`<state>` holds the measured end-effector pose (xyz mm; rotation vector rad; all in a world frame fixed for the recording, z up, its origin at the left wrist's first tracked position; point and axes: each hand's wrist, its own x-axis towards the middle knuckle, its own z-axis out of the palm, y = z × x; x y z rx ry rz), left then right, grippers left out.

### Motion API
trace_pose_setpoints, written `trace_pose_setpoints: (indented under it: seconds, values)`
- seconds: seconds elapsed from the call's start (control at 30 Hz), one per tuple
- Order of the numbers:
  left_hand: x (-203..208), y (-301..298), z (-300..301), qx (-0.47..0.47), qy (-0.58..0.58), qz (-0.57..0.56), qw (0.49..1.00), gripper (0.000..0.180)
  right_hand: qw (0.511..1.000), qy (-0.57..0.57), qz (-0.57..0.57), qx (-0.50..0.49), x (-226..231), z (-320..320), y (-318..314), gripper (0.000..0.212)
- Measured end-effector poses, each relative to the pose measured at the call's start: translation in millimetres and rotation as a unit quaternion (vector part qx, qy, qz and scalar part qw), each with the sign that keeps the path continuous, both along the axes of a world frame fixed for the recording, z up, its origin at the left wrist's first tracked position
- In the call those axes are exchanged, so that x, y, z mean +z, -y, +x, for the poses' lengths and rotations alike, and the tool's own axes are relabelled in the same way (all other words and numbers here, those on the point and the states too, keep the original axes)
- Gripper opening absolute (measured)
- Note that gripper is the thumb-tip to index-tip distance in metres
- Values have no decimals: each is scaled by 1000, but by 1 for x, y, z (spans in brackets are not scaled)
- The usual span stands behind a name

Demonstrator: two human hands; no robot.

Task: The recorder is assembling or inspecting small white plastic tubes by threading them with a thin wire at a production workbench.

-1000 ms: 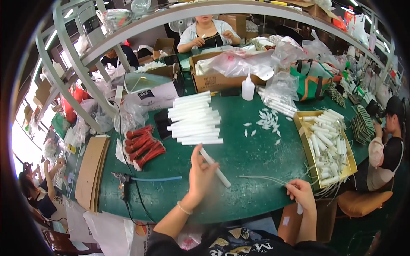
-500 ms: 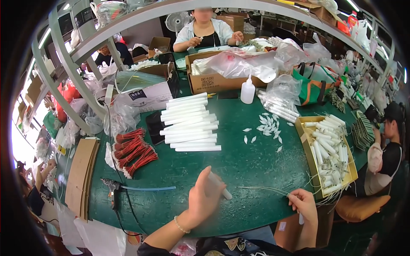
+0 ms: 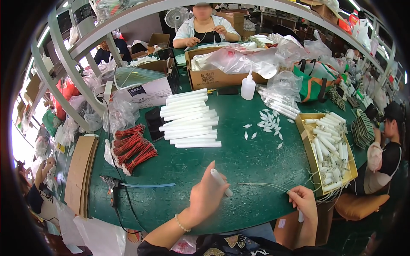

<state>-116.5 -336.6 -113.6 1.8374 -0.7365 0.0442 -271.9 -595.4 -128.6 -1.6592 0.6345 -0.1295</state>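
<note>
Left hand [image 3: 205, 199] closed around a white tube [image 3: 219, 178] over the green table [image 3: 183, 164], the angled hold presumably keeping both ends clear; right hand [image 3: 303, 201] pinching thin pale wires [image 3: 265, 184], tips near the tube; parallel white tubes [image 3: 190, 120] piled beyond, likely for easy reach

A clear lane was left across the glossy green desk [image 3: 260, 164], bounded beyond by piled white cylindrical tubes [image 3: 190, 120], leftward by a black glue gun [image 3: 112, 183] and rightward by an open gold box [image 3: 306, 138]; its near side was crossed by thin white wires [image 3: 265, 184].
</note>
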Motion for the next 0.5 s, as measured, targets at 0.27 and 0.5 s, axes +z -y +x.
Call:
trace_pose_setpoints:
  seconds: [0.27,0.5]
  values:
    - [2,2,-1,17,-21,-11,1000,57,1000,-3,8,-3,1,0,-1,11]
    - [1,3,-2,-11,-20,24,999,52,1000,-2,10,-7,2,1,-2,10]
